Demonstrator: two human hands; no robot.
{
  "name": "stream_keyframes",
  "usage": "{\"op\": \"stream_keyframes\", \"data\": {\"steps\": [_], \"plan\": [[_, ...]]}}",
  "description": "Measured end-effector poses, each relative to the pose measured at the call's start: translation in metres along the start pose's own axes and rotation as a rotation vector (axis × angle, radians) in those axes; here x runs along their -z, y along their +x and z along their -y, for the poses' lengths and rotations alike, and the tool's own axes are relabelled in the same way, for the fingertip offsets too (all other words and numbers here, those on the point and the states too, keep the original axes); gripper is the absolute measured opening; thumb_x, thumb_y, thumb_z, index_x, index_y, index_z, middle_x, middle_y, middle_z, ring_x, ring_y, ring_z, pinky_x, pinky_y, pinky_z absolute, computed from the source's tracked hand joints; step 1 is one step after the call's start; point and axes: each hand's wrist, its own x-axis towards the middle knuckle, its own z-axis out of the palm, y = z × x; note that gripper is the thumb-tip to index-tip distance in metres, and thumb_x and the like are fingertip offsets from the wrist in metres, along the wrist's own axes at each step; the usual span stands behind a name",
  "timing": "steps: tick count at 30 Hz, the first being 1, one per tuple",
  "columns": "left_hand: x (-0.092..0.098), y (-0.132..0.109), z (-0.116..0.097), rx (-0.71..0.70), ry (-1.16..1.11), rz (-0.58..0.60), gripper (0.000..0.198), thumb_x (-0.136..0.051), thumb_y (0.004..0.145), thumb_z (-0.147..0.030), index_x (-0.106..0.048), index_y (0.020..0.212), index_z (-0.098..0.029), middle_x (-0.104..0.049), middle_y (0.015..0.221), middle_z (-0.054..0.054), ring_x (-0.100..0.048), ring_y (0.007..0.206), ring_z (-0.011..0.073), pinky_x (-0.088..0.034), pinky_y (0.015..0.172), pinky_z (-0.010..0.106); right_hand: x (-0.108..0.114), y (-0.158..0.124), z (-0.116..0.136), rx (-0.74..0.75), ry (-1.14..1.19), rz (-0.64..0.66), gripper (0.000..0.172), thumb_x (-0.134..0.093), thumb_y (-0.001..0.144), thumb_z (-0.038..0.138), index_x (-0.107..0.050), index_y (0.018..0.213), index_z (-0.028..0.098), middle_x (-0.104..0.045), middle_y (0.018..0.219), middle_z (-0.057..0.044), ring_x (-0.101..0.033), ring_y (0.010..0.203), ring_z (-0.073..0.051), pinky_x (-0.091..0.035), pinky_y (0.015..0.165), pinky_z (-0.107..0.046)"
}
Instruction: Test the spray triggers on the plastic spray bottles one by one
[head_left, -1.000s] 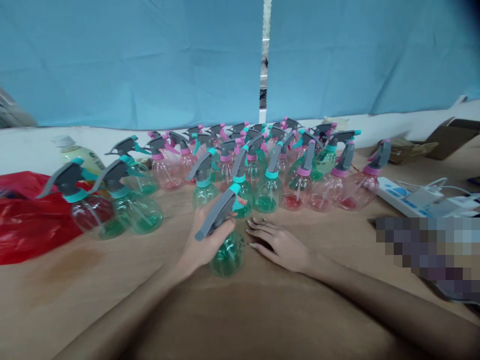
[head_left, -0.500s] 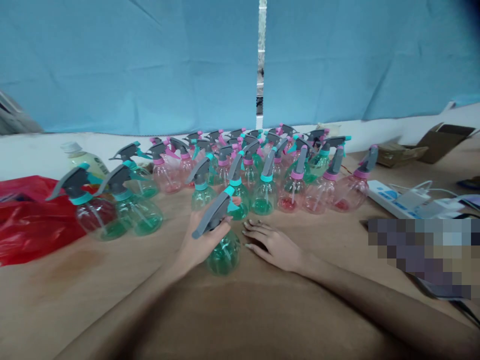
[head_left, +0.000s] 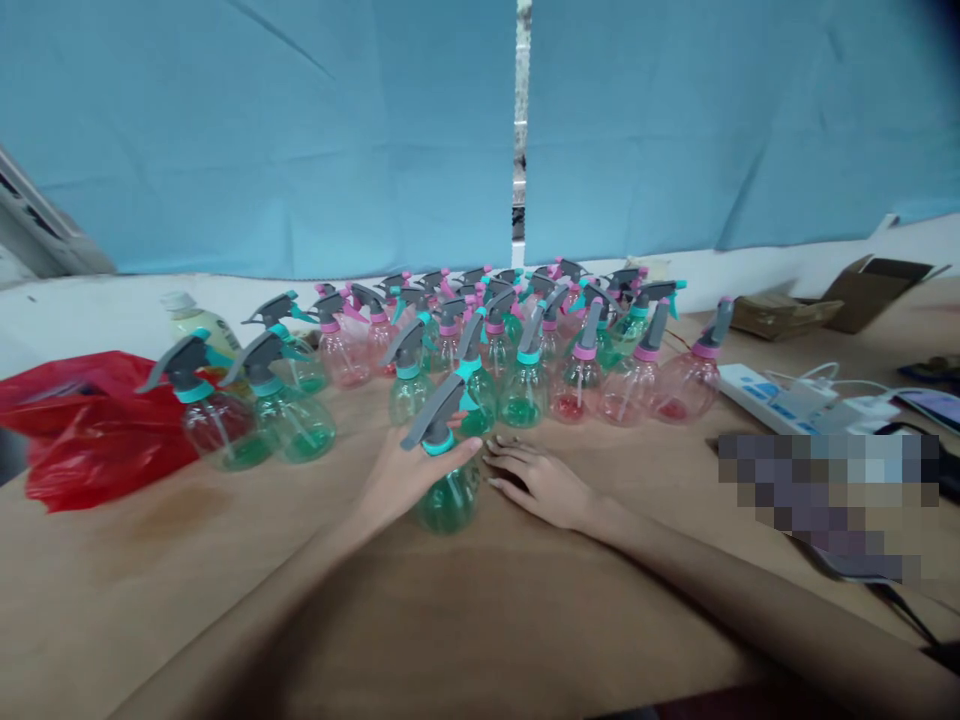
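Observation:
A green-tinted spray bottle (head_left: pixel 448 500) with a grey and turquoise trigger head stands in front of me. My left hand (head_left: pixel 401 470) is around its neck just under the turquoise collar, thumb across the front and fingers partly hidden behind. To the right of this bottle, my right hand (head_left: pixel 544 482) lies palm down with its fingers stretched out, holding nothing. Close behind both hands, a turquoise-collared bottle (head_left: pixel 521 405) and a pink-collared bottle (head_left: pixel 571 395) stand at the front of a crowded group of green and pink spray bottles.
Two green bottles, one of them the nearer bottle (head_left: pixel 296 430), stand apart at the left by a red plastic bag (head_left: pixel 105 440). A white power strip (head_left: pixel 765 395) with plugs lies at the right. Behind it sits an open cardboard box (head_left: pixel 870 295). A blue cloth (head_left: pixel 337 140) hangs behind.
My left hand's grip has shifted on the bottle: the thumb now lies lower and straighter, and the collar shows above it. The right hand stays in place. The view has shifted slightly.

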Motion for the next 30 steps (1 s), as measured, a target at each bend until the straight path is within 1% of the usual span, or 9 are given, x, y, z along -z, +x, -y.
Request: {"op": "stream_keyframes", "data": {"steps": [5,11,14,17,19,22,26,28,30], "plan": [[0.007,-0.01,0.008,-0.012,0.111,0.003,0.048,-0.06,0.074,-0.053,-0.055,0.114,-0.028,-0.062,0.117,0.005,-0.057,0.109,0.0286,-0.044,0.091,0.045,0.001,0.0,0.001,0.001,-0.02,0.003,0.039,-0.039,0.093,0.035,-0.053,0.124,0.017,-0.055,0.129,-0.008,-0.042,0.126,-0.021,-0.033,0.106,-0.041],[0.011,-0.027,0.029,-0.038,0.146,0.017,0.061,-0.061,0.072,-0.054,-0.047,0.123,-0.025,-0.061,0.119,0.007,-0.055,0.109,0.0295,-0.043,0.09,0.046,0.006,0.003,0.007,-0.027,-0.071,0.052,0.039,-0.038,0.093,0.034,-0.054,0.123,0.017,-0.056,0.128,-0.008,-0.045,0.124,-0.021,-0.035,0.104,-0.039],[0.016,-0.036,0.035,-0.01,0.182,0.013,0.062,-0.059,0.072,-0.057,-0.046,0.124,-0.025,-0.061,0.118,0.009,-0.054,0.109,0.0314,-0.044,0.088,0.048,0.013,0.01,0.015,-0.072,-0.123,0.107,0.037,-0.038,0.093,0.036,-0.057,0.12,0.019,-0.06,0.123,-0.007,-0.051,0.118,-0.023,-0.043,0.096,-0.039],[0.027,-0.044,0.04,0.004,0.218,-0.001,0.06,-0.057,0.073,-0.059,-0.046,0.123,-0.027,-0.062,0.114,0.006,-0.056,0.105,0.0304,-0.044,0.087,0.047,0.02,0.023,0.026,-0.122,-0.17,0.132,0.035,-0.04,0.092,0.037,-0.06,0.116,0.021,-0.063,0.119,-0.006,-0.058,0.108,-0.024,-0.048,0.088,-0.04],[0.039,-0.049,0.047,-0.041,0.243,-0.038,0.057,-0.056,0.075,-0.058,-0.046,0.122,-0.027,-0.06,0.116,0.006,-0.056,0.106,0.0282,-0.044,0.089,0.044,0.024,0.033,0.035,-0.137,-0.186,0.109,0.035,-0.04,0.092,0.037,-0.06,0.115,0.02,-0.064,0.117,-0.006,-0.06,0.105,-0.024,-0.048,0.088,-0.039],[0.059,-0.054,0.061,-0.085,0.355,-0.122,0.057,-0.055,0.074,-0.059,-0.05,0.118,-0.024,-0.058,0.115,0.007,-0.056,0.104,0.0272,-0.043,0.09,0.041,0.028,0.051,0.05,-0.163,-0.181,0.022,0.036,-0.042,0.091,0.039,-0.059,0.117,0.02,-0.065,0.114,-0.007,-0.061,0.101,-0.023,-0.048,0.086,-0.037],[0.085,-0.054,0.079,-0.033,0.506,-0.237,0.058,-0.052,0.073,-0.064,-0.057,0.109,-0.018,-0.057,0.11,0.01,-0.059,0.096,0.0276,-0.045,0.086,0.041,0.027,0.076,0.066,-0.229,-0.155,-0.129,0.039,-0.044,0.089,0.041,-0.054,0.122,0.022,-0.064,0.114,-0.008,-0.064,0.093,-0.023,-0.05,0.08,-0.038],[0.094,-0.051,0.083,-0.004,0.556,-0.269,0.06,-0.051,0.073,-0.066,-0.057,0.107,-0.017,-0.06,0.104,0.011,-0.06,0.093,0.0291,-0.046,0.083,0.042,0.023,0.089,0.071,-0.279,-0.144,-0.164,0.045,-0.045,0.088,0.042,-0.049,0.127,0.02,-0.062,0.117,-0.011,-0.064,0.09,-0.024,-0.05,0.08,-0.039],[0.098,-0.045,0.083,0.037,0.562,-0.275,0.063,-0.05,0.072,-0.067,-0.055,0.11,-0.018,-0.063,0.101,0.011,-0.061,0.092,0.0308,-0.048,0.079,0.042,0.018,0.1,0.073,-0.329,-0.135,-0.164,0.055,-0.047,0.086,0.045,-0.042,0.133,0.017,-0.059,0.119,-0.015,-0.064,0.091,-0.027,-0.049,0.081,-0.042]]}}
